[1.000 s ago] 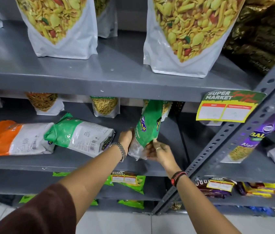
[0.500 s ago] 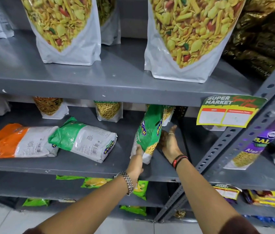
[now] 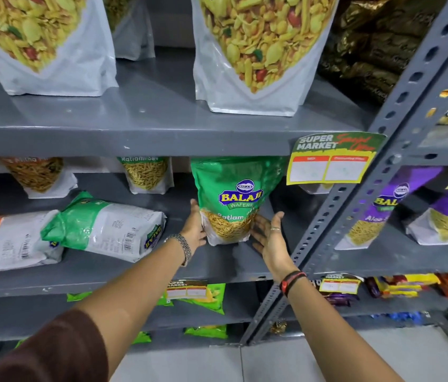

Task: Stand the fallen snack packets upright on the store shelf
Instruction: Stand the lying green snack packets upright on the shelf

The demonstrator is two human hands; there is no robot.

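A green Balaji sev packet (image 3: 234,194) stands upright on the grey middle shelf (image 3: 107,271), its front facing me. My left hand (image 3: 194,230) grips its lower left edge. My right hand (image 3: 269,238) is at its lower right corner, palm open and fingers spread, fingertips just touching it. To the left, a green-and-white packet (image 3: 107,230) lies flat on its side. Further left, an orange-and-white packet (image 3: 5,241) also lies flat.
Small sev packets (image 3: 145,175) stand at the back of the shelf. A price tag (image 3: 333,161) hangs from the shelf above, right of the packet. A slanted perforated post (image 3: 355,202) borders the bay; purple packets (image 3: 377,213) stand beyond it. Big mix pouches (image 3: 256,51) fill the upper shelf.
The green packet has turned from edge-on to front-facing and now stands straight. My left hand went to its left side, and my right hand dropped to its lower right corner.
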